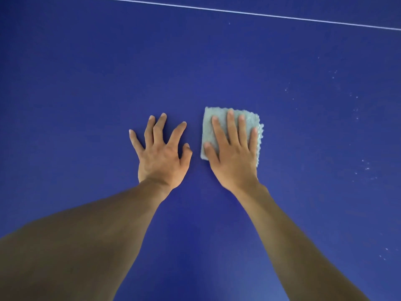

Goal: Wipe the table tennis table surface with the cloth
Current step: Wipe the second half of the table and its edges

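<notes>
Pressing folded grey cloth [251,124] flat with right hand [234,157], fingers straight | left hand [161,157] spread, holding nothing, fingertips on blue table [86,83] | white line [260,14] far side

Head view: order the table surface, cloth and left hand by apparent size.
Largest: table tennis table surface, filling the frame.
Then left hand and cloth, about alike; right hand partly covers the cloth.

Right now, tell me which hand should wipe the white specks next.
Right. The right hand presses flat on the cloth, and the specks lie on its side of the table; the left hand holds nothing.
</notes>
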A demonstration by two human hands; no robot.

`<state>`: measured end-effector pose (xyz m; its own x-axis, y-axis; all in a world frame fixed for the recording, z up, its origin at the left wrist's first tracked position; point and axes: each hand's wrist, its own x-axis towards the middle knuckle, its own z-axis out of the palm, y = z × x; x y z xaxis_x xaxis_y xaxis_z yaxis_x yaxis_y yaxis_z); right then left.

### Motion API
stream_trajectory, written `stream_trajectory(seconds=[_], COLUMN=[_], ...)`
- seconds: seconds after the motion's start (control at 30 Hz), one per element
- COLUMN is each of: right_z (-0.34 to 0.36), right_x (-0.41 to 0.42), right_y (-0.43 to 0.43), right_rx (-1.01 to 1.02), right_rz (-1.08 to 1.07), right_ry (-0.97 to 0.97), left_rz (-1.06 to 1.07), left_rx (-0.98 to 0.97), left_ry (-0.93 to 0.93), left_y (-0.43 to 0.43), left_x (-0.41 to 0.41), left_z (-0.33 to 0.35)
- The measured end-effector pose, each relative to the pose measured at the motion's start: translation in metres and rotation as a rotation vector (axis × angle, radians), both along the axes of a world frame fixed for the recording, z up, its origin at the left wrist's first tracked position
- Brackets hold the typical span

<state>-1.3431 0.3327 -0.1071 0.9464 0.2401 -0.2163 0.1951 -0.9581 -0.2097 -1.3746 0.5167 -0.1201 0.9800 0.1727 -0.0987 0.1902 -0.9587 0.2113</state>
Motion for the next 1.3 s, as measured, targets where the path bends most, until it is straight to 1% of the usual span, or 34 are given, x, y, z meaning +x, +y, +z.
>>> stream_trajectory(seconds=[0.07,0.1,0.17,0.23,0.3,0.33,0.4,0.5,0.57,0.63,0.73,0.8,0.87,0.9,0.93,0.97,1.03,1.1,1.13,1.2,1.23,1.3], right_z=[0.002,0.003,0.004,0.005,0.004,0.002,0.0,-0.002,-0.003,-0.003,-0.002,-0.001,-0.001,-0.001,-0.002,-0.001,-0.002,-0.003,-0.004,-0.003,-0.004,-0.004], right_x=[-0.01,-0.001,0.034,0.082,0.122,0.133,0.135,0.101,0.077,0.072,0.108,0.145,0.181,0.194,0.201,0.201,0.182,0.153,0.143,0.151,0.167,0.214], right_y=[-0.028,-0.041,-0.053,-0.047,-0.026,-0.012,0.013,0.025,0.009,-0.019,-0.047,-0.039,-0.016,-0.002,0.013,0.027,0.047,0.044,0.033,0.006,-0.006,-0.019], right_rx=[-0.045,-0.068,-0.085,-0.06,-0.023,-0.014,-0.013,-0.033,-0.051,-0.081,-0.123,-0.109,-0.064,-0.044,-0.031,-0.028,-0.044,-0.051,-0.053,-0.05,-0.055,-0.087], right_rz=[-0.032,-0.098,-0.284,-0.448,-0.485,-0.439,-0.238,0.092,0.18,0.121,-0.129,-0.28,-0.349,-0.334,-0.275,-0.175,0.092,0.324,0.385,0.399,0.348,0.141], right_ry=[0.014,0.024,0.047,0.052,0.053,0.057,0.05,-0.028,-0.056,-0.05,-0.036,-0.03,-0.005,0.01,0.017,0.017,-0.016,-0.06,-0.076,-0.078,-0.078,-0.071], left_rz=[0.0,-0.002,-0.002,-0.001,0.001,0.001,0.004,0.001,0.0,-0.001,-0.008,-0.007,-0.007,-0.007,-0.007,-0.008,-0.012,-0.011,-0.011,-0.014,-0.017,-0.026], left_rx=[-0.001,0.001,-0.006,-0.018,-0.01,-0.005,0.0,0.001,-0.001,-0.001,0.006,0.003,0.0,0.002,0.006,0.01,0.021,0.033,0.037,0.04,0.042,0.041], left_ry=[0.006,0.008,0.007,0.003,-0.001,0.002,0.013,0.025,0.013,0.008,0.011,0.006,0.003,0.005,0.009,0.011,0.006,-0.003,-0.006,-0.01,-0.008,-0.007], left_y=[0.0,-0.001,-0.001,-0.001,-0.001,-0.001,-0.001,0.0,0.0,0.0,-0.001,-0.001,-0.001,-0.001,-0.001,-0.001,0.0,0.0,0.0,0.0,0.0,0.0], left_x=[0.0,0.001,0.001,0.001,0.001,0.001,0.002,0.002,0.001,0.001,0.002,0.002,0.002,0.002,0.003,0.003,0.003,0.002,0.003,0.003,0.003,0.003], left_z=[0.001,0.001,0.001,0.001,0.001,0.001,0.001,0.002,0.001,0.0,-0.001,0.0,0.0,0.001,0.001,0.001,0.0,-0.001,-0.002,-0.002,-0.001,-0.001])
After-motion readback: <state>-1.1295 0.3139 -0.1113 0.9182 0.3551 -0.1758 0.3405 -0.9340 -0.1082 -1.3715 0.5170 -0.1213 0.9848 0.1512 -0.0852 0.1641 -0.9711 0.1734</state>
